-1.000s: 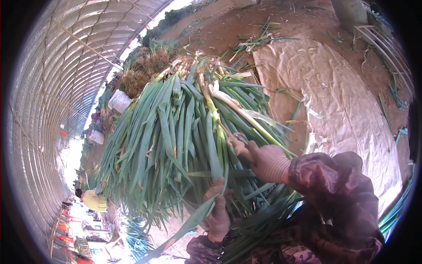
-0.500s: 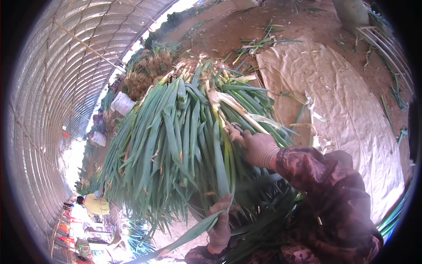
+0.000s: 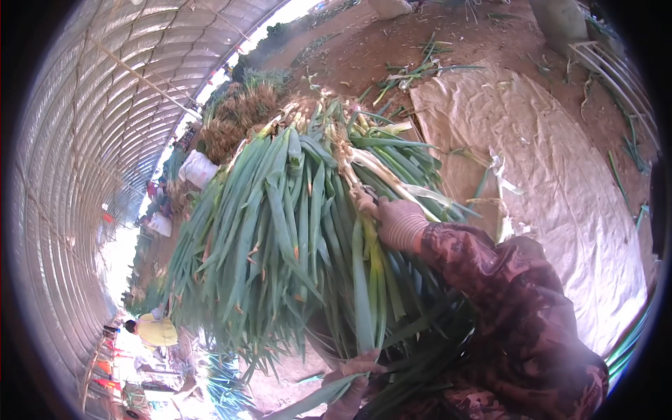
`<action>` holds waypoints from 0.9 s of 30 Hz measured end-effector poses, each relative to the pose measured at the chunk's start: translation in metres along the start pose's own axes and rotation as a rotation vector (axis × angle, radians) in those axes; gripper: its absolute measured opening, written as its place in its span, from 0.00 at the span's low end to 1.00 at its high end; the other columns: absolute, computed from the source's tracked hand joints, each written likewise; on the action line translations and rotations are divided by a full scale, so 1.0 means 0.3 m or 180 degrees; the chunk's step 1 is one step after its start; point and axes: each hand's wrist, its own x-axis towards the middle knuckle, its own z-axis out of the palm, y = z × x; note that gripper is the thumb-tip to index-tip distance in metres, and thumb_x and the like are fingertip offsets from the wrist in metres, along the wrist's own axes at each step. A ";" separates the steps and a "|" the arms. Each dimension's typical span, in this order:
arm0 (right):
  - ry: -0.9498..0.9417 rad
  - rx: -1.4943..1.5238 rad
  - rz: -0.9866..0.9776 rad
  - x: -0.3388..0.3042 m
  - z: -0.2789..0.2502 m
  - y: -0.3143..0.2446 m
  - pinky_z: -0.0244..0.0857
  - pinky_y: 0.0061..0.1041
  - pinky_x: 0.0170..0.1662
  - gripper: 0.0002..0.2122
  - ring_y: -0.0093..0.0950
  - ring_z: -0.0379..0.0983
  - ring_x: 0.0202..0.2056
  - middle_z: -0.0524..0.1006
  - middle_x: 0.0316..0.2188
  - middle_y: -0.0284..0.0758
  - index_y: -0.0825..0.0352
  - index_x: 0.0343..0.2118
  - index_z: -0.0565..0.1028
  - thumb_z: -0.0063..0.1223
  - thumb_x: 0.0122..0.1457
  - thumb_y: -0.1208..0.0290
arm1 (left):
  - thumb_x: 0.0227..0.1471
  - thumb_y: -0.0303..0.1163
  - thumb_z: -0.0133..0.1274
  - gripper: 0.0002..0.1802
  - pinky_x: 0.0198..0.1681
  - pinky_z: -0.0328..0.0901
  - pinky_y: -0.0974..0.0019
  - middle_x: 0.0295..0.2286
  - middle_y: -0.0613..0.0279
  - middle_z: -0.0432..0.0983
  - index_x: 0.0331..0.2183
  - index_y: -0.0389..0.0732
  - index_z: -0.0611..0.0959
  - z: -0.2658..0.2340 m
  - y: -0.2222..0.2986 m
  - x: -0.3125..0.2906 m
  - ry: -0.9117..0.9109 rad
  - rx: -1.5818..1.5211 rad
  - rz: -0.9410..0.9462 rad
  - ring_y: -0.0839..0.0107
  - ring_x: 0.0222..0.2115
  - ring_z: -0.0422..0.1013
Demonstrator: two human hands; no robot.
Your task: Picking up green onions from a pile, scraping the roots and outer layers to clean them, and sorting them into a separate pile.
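A big heap of green onions [image 3: 280, 203] lies before me, roots at the far end and long green leaves hanging toward me. My right hand [image 3: 392, 220], in a ribbed-cuff glove, is closed around the pale stalk of one green onion [image 3: 362, 280] on the heap's right side. A small dark thing shows at its fingers; I cannot make out what it is. Near the lower edge, my gloved left hand [image 3: 350, 385] is closed on the leaf end of that green onion. A long loose leaf [image 3: 311, 400] trails leftward past this hand.
A tan sheet [image 3: 546, 161] covers the ground to the right, with peeled scraps [image 3: 500, 182] on it. Behind the heap lie root-ended bundles [image 3: 241, 112] and a white sack [image 3: 198, 168]. A person in yellow [image 3: 155, 330] is at the far left, under the arched roof [image 3: 91, 140].
My left hand has moved down toward the lower edge, drawing the leaves with it. My right hand has shifted slightly left and stays closed on the stalk.
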 end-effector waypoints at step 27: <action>0.0027 -0.0490 -0.0032 -0.071 -0.027 0.048 0.74 0.39 0.41 0.25 0.40 0.78 0.42 0.74 0.44 0.44 0.50 0.53 0.72 0.55 0.50 0.75 | 0.57 0.43 0.54 0.23 0.41 0.69 0.64 0.35 0.55 0.78 0.46 0.34 0.78 -0.018 0.081 -0.058 -0.1338 -0.0015 -0.0506 0.68 0.35 0.75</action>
